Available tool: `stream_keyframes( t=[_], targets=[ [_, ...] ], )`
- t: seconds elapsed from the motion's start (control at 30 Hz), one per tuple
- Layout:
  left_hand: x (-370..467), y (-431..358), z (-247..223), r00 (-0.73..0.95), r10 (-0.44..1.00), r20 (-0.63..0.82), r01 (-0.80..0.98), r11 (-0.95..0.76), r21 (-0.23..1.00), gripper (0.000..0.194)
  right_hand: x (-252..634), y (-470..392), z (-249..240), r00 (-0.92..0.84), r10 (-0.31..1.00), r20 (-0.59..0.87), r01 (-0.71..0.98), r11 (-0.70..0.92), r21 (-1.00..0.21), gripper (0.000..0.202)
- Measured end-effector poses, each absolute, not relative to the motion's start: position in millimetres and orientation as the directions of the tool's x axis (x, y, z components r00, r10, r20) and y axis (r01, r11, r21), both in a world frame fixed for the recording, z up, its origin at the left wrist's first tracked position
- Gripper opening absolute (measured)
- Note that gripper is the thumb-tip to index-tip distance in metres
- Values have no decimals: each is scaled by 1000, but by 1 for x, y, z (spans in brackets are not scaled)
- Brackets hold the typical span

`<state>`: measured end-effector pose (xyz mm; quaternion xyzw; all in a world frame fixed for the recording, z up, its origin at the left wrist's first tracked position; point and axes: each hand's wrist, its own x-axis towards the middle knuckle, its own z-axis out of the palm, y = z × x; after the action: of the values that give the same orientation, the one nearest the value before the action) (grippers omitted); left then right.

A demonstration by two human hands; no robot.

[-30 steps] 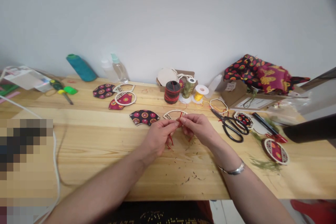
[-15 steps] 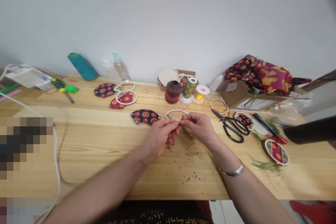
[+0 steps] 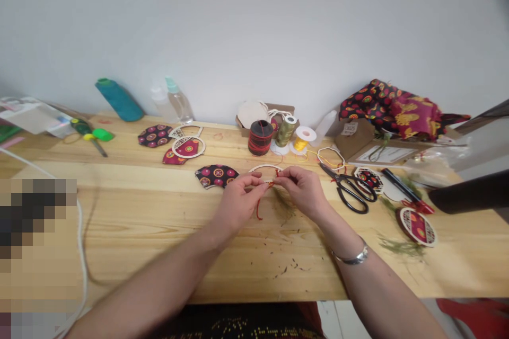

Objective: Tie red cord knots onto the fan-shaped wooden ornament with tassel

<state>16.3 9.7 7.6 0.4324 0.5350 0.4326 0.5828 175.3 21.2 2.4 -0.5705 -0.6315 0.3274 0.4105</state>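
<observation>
Closely pinched: thumb and forefinger of left hand [image 3: 242,197] nearly closed on red cord [image 3: 259,210], a loose end hanging below the palm. Right hand [image 3: 300,188] likewise, thumb and forefinger pressed on the same cord, red showing at its tips. Fingertips of both hands almost meet; the exact crossing of the cord is too small to make out. Cord is held above the wooden table [image 3: 159,259], between the hands.

Just behind the fingers, a pale curved frame [image 3: 262,168], partly hidden. Beside left hand, fan-shaped patterned piece [image 3: 214,175], dark with round motifs, lying flat. Below right hand, green strands [image 3: 284,205]; nearer the person, dark snippets [image 3: 293,266] scattered. Silver bracelet [image 3: 358,256] on right wrist.

Farther back, a row: red-and-black spool [image 3: 260,139], green spool [image 3: 285,132], yellow spool [image 3: 303,140], all upright, in front of an open small box [image 3: 284,111]. Right of these, pale octagonal frame [image 3: 331,159], then black-handled scissors [image 3: 353,193], blades slightly parted. Beyond, round-framed ornament [image 3: 418,226] and cardboard box [image 3: 369,145] topped with patterned cloth [image 3: 382,103]. Far left, teal thread cone [image 3: 119,99], tilted against the wall.
</observation>
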Motion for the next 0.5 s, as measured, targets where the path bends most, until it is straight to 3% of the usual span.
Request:
stream_keyframes(
  t=[0.23, 0.5],
  targets=[
    [19, 4, 2, 240, 936, -257, 110, 237, 965, 13, 176, 20, 3, 18, 989, 149, 457, 125, -881, 10],
    [18, 3, -8, 257, 965, 49, 309, -130, 942, 11, 172, 21, 4, 0, 995, -101, 190, -99, -977, 18]
  ],
)
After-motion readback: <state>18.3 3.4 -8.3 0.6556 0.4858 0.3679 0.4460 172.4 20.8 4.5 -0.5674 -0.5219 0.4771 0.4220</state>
